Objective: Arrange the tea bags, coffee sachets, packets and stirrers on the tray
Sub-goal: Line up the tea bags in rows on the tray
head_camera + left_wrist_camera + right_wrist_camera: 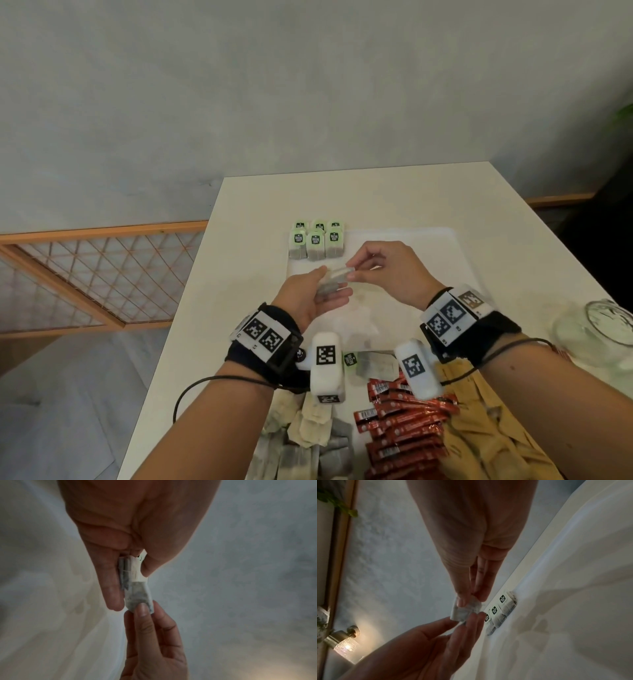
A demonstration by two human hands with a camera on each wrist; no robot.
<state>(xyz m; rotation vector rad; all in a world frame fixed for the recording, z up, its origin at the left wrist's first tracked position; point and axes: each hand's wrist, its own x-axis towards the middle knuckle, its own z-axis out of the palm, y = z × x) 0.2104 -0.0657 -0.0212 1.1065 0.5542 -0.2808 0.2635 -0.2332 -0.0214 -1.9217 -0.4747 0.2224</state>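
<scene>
My left hand [310, 298] clamps grey paper tea bags [127, 573]; my right hand [387, 270] pinches the outermost one [337, 274], should peel it slowly, then lay it beside the green-tagged rows [315, 241] on the white tray [428, 240].

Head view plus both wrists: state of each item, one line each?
Held tea bags: a small stack, off the tray, gripped by both hands.
Left hand: grips the stack.
Right hand: pinches the stack's end.
Tray: flat on the table.
Placed tea bags: rowed in the tray's far left corner.
Loose tea bags: unsorted heap.
Red sachets: piled.
Brown packets: piled.
Glass jar: on its side.
</scene>
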